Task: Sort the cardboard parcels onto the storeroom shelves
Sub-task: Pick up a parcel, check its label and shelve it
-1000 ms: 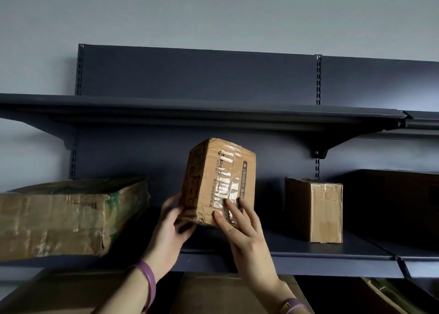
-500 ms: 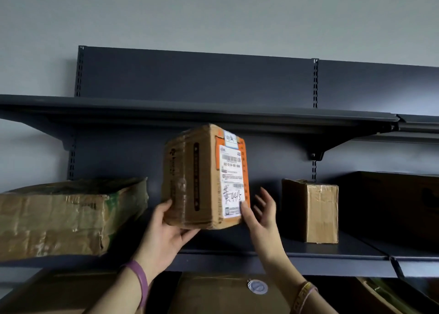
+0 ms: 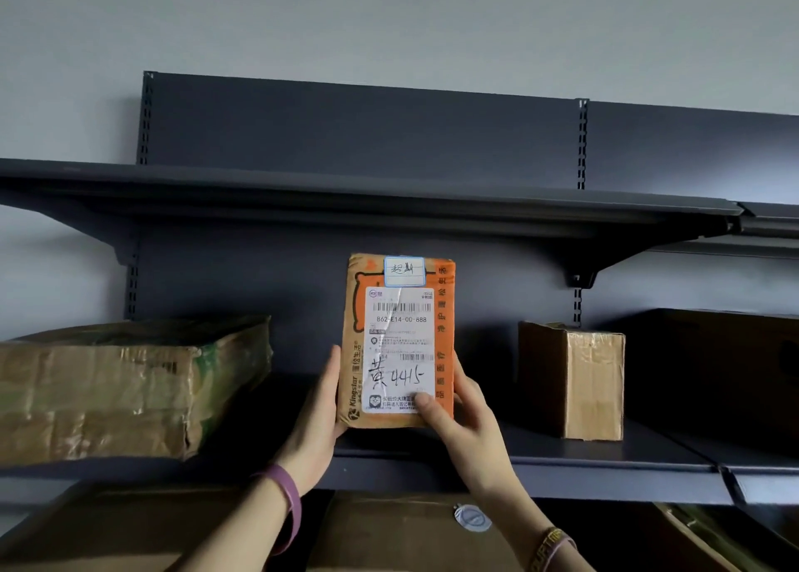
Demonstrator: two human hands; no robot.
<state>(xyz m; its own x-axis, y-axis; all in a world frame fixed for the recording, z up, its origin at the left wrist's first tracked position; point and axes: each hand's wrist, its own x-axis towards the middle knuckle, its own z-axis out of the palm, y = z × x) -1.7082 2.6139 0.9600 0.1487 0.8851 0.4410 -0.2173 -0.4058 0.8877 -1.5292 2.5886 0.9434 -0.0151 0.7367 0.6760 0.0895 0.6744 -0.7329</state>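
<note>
An upright cardboard parcel (image 3: 400, 338) with orange print and a white shipping label faces me, held over the middle of the dark shelf (image 3: 605, 459). My left hand (image 3: 318, 416) grips its left side. On the right, my right hand (image 3: 465, 416) holds the lower corner, thumb pressed on the label. Whether the parcel's base touches the shelf is hidden by my hands.
A wide taped parcel (image 3: 121, 390) lies on the shelf at left. A small taped box (image 3: 575, 381) stands at right, next to a large dark box (image 3: 713, 377). The upper shelf (image 3: 367, 195) runs overhead. More cardboard boxes (image 3: 410, 532) sit below.
The parcel has been turned so its label faces me squarely and has been lowered toward the shelf. My right hand has closed on its lower right corner.
</note>
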